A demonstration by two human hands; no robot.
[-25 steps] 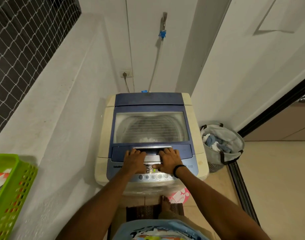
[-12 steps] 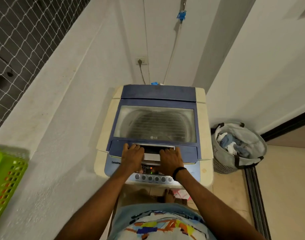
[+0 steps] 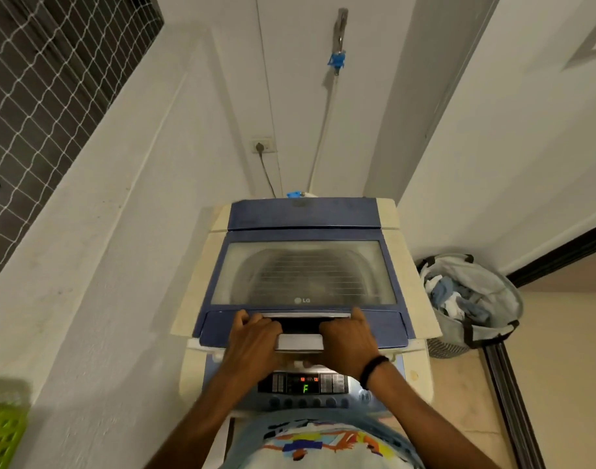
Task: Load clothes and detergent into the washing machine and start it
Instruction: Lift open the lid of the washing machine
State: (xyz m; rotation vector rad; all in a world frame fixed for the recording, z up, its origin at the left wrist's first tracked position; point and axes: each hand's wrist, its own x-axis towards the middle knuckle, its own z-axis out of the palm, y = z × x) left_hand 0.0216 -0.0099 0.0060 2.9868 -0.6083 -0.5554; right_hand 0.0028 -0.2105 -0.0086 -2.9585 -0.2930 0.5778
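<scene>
A top-loading washing machine (image 3: pixel 404 269) stands against the far wall, cream body with a blue lid (image 3: pixel 303 272) that has a clear window. Its front edge is lifted a little off the body. My left hand (image 3: pixel 252 336) grips the left end of the silver lid handle (image 3: pixel 306 314), fingers curled under it. My right hand (image 3: pixel 349 336), with a black wristband, grips the right end. Below my hands the control panel (image 3: pixel 303 384) shows a green "F" and a row of buttons. A grey laundry basket (image 3: pixel 472 302) holding clothes sits on the floor to the machine's right.
White walls close in on both sides. A plug and socket (image 3: pixel 262 146) and a tap with hose (image 3: pixel 338 45) are on the far wall. A green plastic crate (image 3: pixel 2 431) sits at the lower left. A sliding-door track (image 3: pixel 506 394) runs along the right floor.
Both hands moved up from the control panel to the lid handle and curled under it. The lid's front edge has risen slightly. The view has moved closer to the machine.
</scene>
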